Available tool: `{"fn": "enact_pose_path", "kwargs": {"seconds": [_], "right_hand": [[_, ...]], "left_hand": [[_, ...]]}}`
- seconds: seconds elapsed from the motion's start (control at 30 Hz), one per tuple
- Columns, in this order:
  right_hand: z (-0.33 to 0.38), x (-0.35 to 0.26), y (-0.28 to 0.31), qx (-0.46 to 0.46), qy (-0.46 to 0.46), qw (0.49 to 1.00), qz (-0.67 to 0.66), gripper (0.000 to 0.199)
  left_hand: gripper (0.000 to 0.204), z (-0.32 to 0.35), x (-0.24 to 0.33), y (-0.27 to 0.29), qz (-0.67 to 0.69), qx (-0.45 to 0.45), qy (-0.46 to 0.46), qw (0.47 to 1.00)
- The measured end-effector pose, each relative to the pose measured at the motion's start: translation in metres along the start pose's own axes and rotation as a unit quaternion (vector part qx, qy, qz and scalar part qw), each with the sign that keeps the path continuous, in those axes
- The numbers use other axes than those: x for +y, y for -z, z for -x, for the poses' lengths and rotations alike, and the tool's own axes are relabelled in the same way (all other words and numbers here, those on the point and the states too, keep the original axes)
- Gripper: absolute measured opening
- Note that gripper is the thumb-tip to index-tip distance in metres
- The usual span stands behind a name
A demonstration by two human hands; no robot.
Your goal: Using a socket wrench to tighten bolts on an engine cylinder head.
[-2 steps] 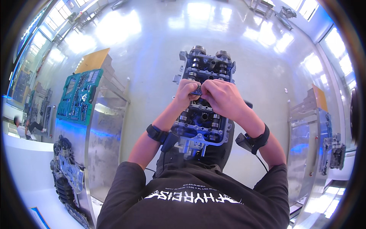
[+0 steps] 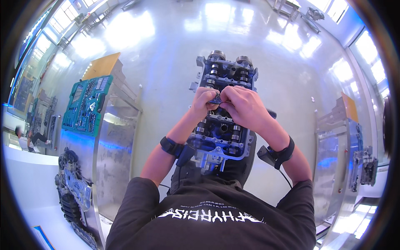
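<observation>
Both my hands are raised over the middle of an engine cylinder head (image 2: 225, 135), whose two camshafts run away from me. My left hand (image 2: 203, 99) is closed around a small shiny metal part (image 2: 216, 99), mostly hidden by the fingers; its exact kind does not show. Close against it on the right, my right hand (image 2: 239, 102) pinches a thin dark curved strip (image 2: 225, 102) that reaches toward the small part. Round sprockets (image 2: 217, 54) stand at the far end of the cylinder head.
On the left, a metal workbench (image 2: 116, 137) carries an open green tool case (image 2: 86, 104) with sockets, and engine parts (image 2: 73, 183) lie nearer me. Another metal bench (image 2: 331, 154) with engine parts (image 2: 366, 164) stands right. A seated person (image 2: 29, 139) is far left.
My right fingers have shifted slightly, and the thin dark curved strip now shows between my hands. My left hand keeps its grip in nearly the same place.
</observation>
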State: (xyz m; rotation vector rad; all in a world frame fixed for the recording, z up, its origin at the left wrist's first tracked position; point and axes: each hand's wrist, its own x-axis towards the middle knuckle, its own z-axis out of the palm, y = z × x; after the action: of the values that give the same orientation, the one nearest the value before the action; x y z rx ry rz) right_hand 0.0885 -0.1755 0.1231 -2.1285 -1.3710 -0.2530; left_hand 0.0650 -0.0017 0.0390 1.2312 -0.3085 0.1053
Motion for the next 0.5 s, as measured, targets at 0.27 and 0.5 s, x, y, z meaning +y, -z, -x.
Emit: {"fn": "enact_pose_path", "kwargs": {"seconds": [0.27, 0.5], "right_hand": [[0.01, 0.019, 0.025, 0.003, -0.085, 0.991, 0.105, 0.041], [0.032, 0.025, 0.051, 0.039, -0.147, 0.987, 0.049, 0.036]], "left_hand": [[0.048, 0.008, -0.015, 0.008, 0.027, -0.031, -0.016, 0.999], [0.041, 0.023, -0.021, 0.021, 0.098, 0.074, -0.023, 0.992]]}}
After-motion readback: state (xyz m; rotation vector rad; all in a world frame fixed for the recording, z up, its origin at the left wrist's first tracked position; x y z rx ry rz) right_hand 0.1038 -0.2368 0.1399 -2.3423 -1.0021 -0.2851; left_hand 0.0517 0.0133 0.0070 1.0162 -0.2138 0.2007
